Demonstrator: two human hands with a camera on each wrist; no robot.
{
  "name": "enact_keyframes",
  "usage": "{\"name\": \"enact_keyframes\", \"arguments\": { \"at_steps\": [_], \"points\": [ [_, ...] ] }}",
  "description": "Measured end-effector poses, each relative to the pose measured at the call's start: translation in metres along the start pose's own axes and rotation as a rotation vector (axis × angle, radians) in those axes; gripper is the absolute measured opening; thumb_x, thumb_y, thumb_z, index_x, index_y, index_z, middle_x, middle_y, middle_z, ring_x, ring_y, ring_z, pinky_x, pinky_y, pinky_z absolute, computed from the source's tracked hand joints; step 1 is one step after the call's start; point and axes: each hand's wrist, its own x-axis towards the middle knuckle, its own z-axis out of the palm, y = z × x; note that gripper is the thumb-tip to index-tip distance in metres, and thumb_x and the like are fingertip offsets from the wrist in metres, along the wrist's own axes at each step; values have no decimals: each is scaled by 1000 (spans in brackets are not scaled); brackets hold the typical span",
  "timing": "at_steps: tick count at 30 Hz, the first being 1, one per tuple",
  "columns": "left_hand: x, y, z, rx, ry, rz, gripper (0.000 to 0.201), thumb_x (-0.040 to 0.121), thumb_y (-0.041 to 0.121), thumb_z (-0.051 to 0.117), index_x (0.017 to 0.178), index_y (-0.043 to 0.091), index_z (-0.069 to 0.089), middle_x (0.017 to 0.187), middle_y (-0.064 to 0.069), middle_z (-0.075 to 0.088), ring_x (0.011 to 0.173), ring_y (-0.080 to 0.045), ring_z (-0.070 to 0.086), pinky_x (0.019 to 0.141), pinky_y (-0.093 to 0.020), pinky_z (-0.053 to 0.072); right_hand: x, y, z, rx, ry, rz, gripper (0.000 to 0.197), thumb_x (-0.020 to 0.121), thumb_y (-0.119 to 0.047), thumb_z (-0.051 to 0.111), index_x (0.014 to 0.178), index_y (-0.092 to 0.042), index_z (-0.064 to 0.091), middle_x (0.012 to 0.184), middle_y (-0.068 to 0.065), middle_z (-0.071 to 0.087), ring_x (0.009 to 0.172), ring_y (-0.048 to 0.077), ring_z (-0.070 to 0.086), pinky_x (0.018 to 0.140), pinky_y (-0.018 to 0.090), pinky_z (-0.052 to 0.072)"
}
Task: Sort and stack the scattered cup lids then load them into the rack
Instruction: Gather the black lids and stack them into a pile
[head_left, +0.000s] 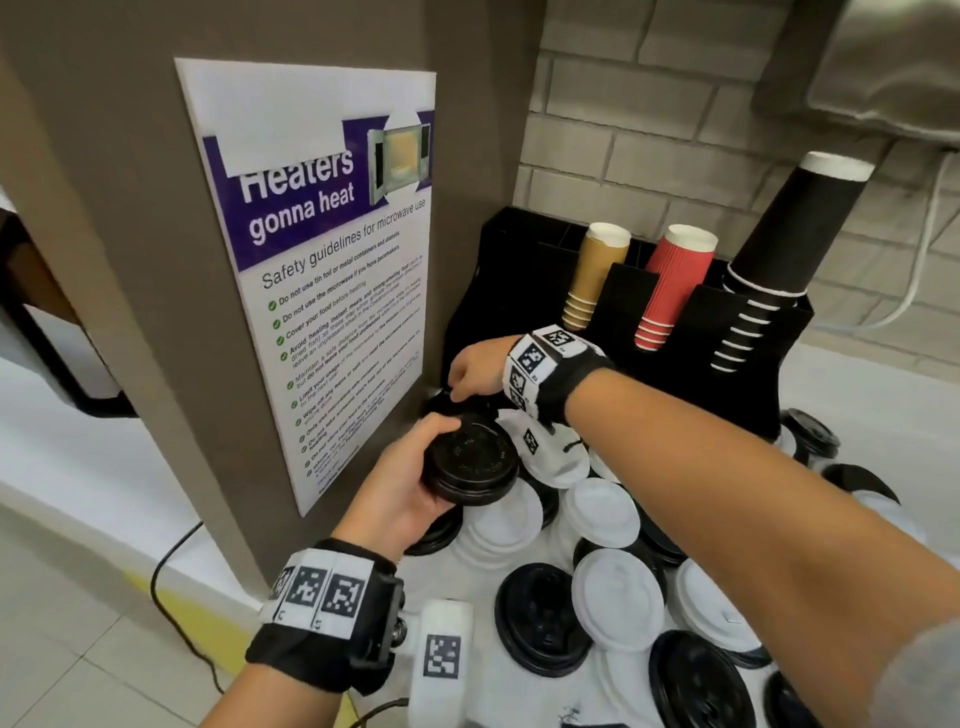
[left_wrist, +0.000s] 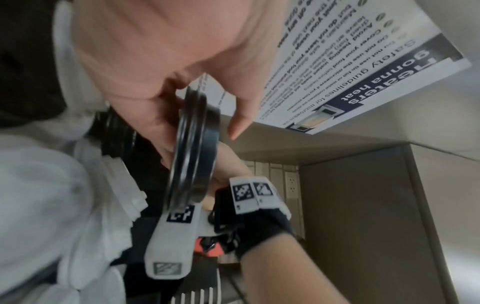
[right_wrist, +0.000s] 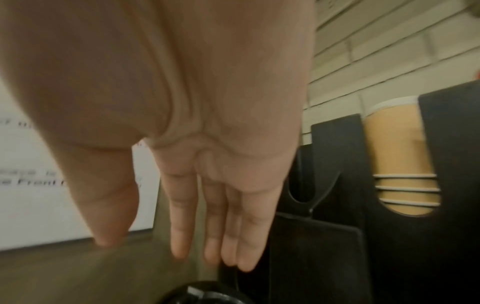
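Just ahead of the left hand (head_left: 400, 488), a short stack of black lids (head_left: 470, 462) is clamped between thumb and curled fingers; the left wrist view shows two or three nested rims edge-on. Beyond it, the right hand (head_left: 475, 371) reaches down over another black lid (right_wrist: 205, 293) at the foot of the brown panel: fingers straight, together, holding nothing in the right wrist view. Whether the fingertips touch that lid, cannot tell. Under and right of both hands, loose white lids (head_left: 605, 512) and black lids (head_left: 543, 618) lie scattered, overlapping, on the table (head_left: 457, 577). Behind the right hand stands the black rack (head_left: 628, 306), with tan cups (head_left: 597, 273), red cups (head_left: 675, 283) and black cups (head_left: 789, 239) in its slots. Left of the hands, the microwave safety poster (head_left: 332, 270) is on the panel.
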Motion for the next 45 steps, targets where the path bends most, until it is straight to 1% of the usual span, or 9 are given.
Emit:
{"name": "enact_keyframes", "arguments": {
  "at_steps": [3, 6, 13, 18, 21, 27, 33, 39, 45],
  "points": [
    [-2, -4, -10, 48, 20, -22, 13, 86, 8, 61, 95, 8, 70, 88, -13, 74, 75, -21, 73, 60, -29, 58, 24, -6, 7, -128, -85, 43, 50, 83, -42, 68, 119, -7, 64, 117, 8, 66, 94, 20, 62, 80, 28, 50],
    [-4, -8, -15, 87, 19, -7, 19, 87, 3, 59, 76, 10, 73, 81, -13, 74, 71, -22, 72, 59, -29, 58, 37, -7, 10, -227, -165, 68, 65, 71, -46, 78, 121, -8, 63, 115, 8, 67, 99, 23, 65, 86, 34, 54],
    [-8, -7, -22, 115, 27, -6, 21, 86, 0, 59, 105, 5, 64, 97, -18, 70, 82, -26, 69, 79, -36, 56, 44, -5, 25, -294, -78, 80, 65, 71, -59, 70, 114, -10, 66, 105, 4, 70, 91, 20, 66, 79, 30, 55],
    [-7, -9, -24, 60, -16, -22, 21, 86, 1, 55, 99, 6, 70, 95, -17, 72, 77, -25, 72, 70, -36, 59, 45, -4, 23, -264, -22, 91, 77, 74, -56, 70, 130, -5, 54, 117, 7, 66, 101, 24, 63, 89, 36, 53],
    [-8, -10, -25, 15, -23, -34, 43, 74, 5, 61, 117, 5, 62, 107, -20, 70, 88, -30, 70, 66, -37, 59, 46, -7, 21, -266, -12, 104, 81, 76, -54, 69, 136, -5, 44, 108, 10, 66, 87, 25, 61, 72, 31, 52],
    [-7, -9, -21, -70, -57, -55, 60, 64, 13, 60, 123, 5, 57, 103, -17, 68, 85, -28, 68, 74, -38, 54, 25, -5, -11, -28, -17, 77, 81, 84, -49, 59, 148, -14, 25, 138, 12, 45, 102, 24, 53, 67, 26, 40],
    [-2, -6, -7, -135, -48, -12, 38, 92, 18, 48, 125, 3, 58, 120, -22, 65, 104, -32, 63, 88, -43, 51, -26, 8, -30, 514, -177, -40, 41, 91, -30, 54, 131, -27, 45, 105, 10, 57, 84, 21, 58, 73, 28, 50],
    [7, -5, 0, -177, -111, 69, 37, 100, 28, 39, 118, 8, 63, 114, -18, 70, 103, -31, 69, 88, -49, 55, -65, 16, -13, 455, -132, -252, 55, 79, -20, 73, 126, -32, 47, 116, 4, 56, 82, 11, 59, 71, 30, 54],
    [7, -7, 3, -214, -132, 39, 39, 103, 30, 33, 118, 8, 62, 108, -19, 72, 94, -32, 72, 72, -47, 60, -75, 17, 2, 490, -67, -269, 59, 80, -12, 73, 129, -31, 47, 119, 4, 54, 105, 26, 60, 82, 44, 57]
  ]
}}
